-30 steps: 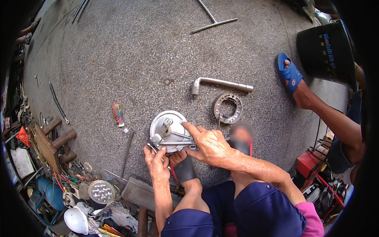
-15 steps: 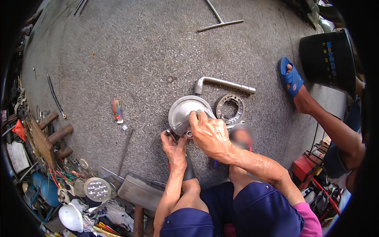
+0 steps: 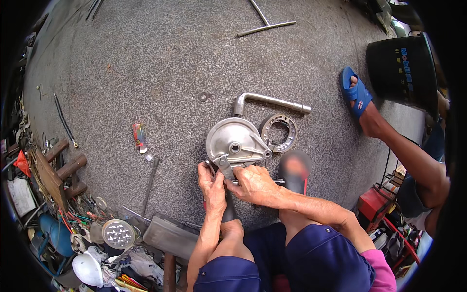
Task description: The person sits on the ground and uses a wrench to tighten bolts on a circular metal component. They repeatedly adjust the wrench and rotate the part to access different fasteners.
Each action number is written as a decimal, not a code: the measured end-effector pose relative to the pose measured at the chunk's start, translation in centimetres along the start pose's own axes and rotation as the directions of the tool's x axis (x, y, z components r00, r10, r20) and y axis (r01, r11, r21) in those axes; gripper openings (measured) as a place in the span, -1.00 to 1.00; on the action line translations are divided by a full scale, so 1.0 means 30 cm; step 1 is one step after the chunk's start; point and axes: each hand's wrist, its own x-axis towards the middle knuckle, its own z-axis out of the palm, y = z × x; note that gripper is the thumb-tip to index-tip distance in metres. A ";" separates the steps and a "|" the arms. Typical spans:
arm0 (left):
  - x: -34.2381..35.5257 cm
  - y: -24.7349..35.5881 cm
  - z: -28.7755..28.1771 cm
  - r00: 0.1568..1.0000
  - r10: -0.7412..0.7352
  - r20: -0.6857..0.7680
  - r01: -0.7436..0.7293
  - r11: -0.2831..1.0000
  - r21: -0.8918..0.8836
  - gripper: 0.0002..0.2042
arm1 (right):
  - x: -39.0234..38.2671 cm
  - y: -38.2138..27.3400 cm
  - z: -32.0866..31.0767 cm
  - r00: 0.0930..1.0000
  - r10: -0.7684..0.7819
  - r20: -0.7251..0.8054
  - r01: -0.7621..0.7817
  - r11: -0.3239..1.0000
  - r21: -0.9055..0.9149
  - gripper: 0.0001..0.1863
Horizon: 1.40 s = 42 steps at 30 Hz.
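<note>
Silver brake plate [image 3: 235,141], both hands gripping

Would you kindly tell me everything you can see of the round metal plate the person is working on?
The round metal plate is a dull silver, shallow dome with a small centre hole and a lever arm bolted along its near edge. It lies flat on the speckled ground, just left of a ring-shaped part. The left hand and right hand grip its near edge at the lever.
</note>
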 end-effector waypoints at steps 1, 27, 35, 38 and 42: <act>-0.001 0.006 0.002 1.000 -0.017 -0.003 0.017 1.000 -0.008 -0.74 | 0.002 0.001 -0.003 0.999 0.017 0.028 -0.017 1.000 0.012 -0.58; -0.041 0.047 0.026 0.961 0.239 -0.139 -0.137 0.848 0.511 -0.69 | -0.076 -0.017 -0.378 0.981 0.065 -0.185 -0.001 0.946 0.325 -0.58; -0.040 0.059 0.025 0.962 0.254 -0.100 -0.130 0.750 0.649 -0.65 | -0.064 -0.059 -0.300 0.964 0.024 -0.264 0.081 0.922 0.380 -0.72; -0.042 0.086 0.041 0.968 0.243 -0.063 -0.115 0.653 0.748 -0.68 | -0.042 -0.065 -0.282 0.959 0.006 -0.284 0.096 0.935 0.343 -0.73; -0.042 0.150 0.085 0.968 0.250 0.001 -0.137 0.528 0.838 -0.75 | -0.007 -0.091 -0.286 0.959 -0.012 -0.283 0.099 0.950 0.296 -0.70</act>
